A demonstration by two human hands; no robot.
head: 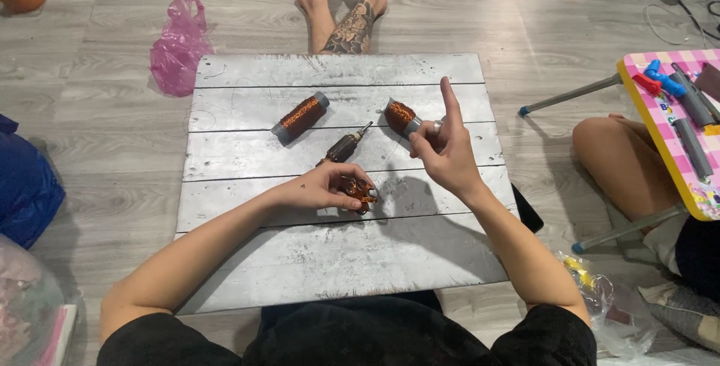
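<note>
Looking down from the head camera, the left hand [324, 188] is curled around a small copper-wound piece [358, 192] near the middle of the grey plank board [337, 261], pinning it against the planks. The right hand [444, 152] hovers above the board's right half, forefinger raised, the other fingers pinched together; a thin wire may run from it, but that is too fine to tell.

What could go wrong, as I judge it: a fine strand drawn between the hands could snag, kink or snap if pulled unevenly, and the round spools could roll toward the board's edge if nudged.

Counted: two copper wire spools, one [301, 118] toward the far left and one [402, 117] just behind the right hand; one dark rotor with a shaft [343, 146] between them; one piece under the left hand.
</note>
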